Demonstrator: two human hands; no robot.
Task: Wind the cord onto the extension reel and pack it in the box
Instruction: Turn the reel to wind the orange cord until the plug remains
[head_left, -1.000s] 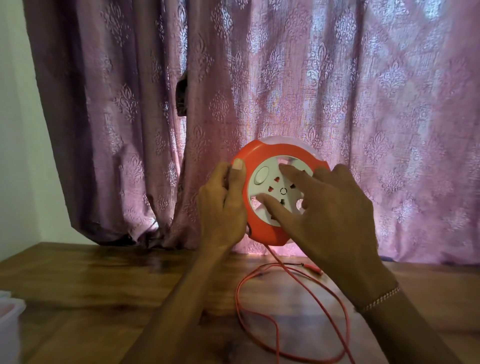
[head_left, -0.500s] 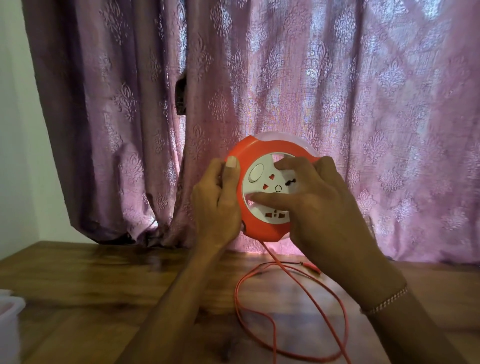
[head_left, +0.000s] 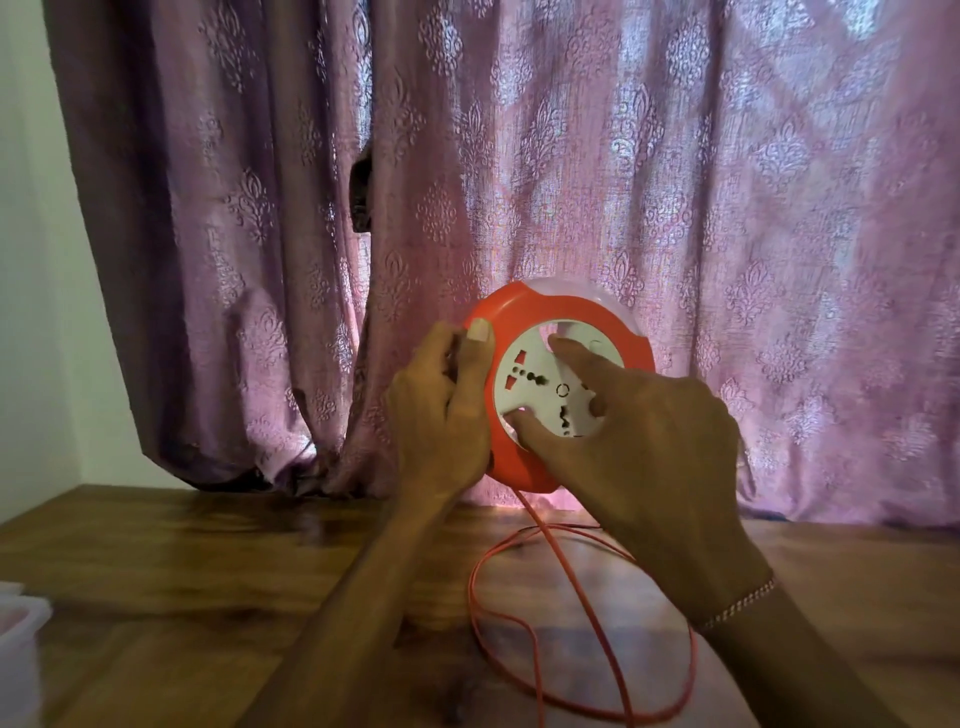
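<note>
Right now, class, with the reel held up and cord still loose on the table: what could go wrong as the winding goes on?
1. The loose orange cord lies in crossed loops on the wooden table; they may knot or snag as they are drawn in.
2. The left hand grips only the rim of the extension reel, held in the air; it may slip while the right hand turns the white socket disc.

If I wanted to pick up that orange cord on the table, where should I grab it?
Probably pinch the cord on the straight stretch just below the reel, coming from the right side. There it hangs free above the table, so fingers can close around it. The loops lower down lie flat on the wood and cross each other, so they would likely tangle.
</note>
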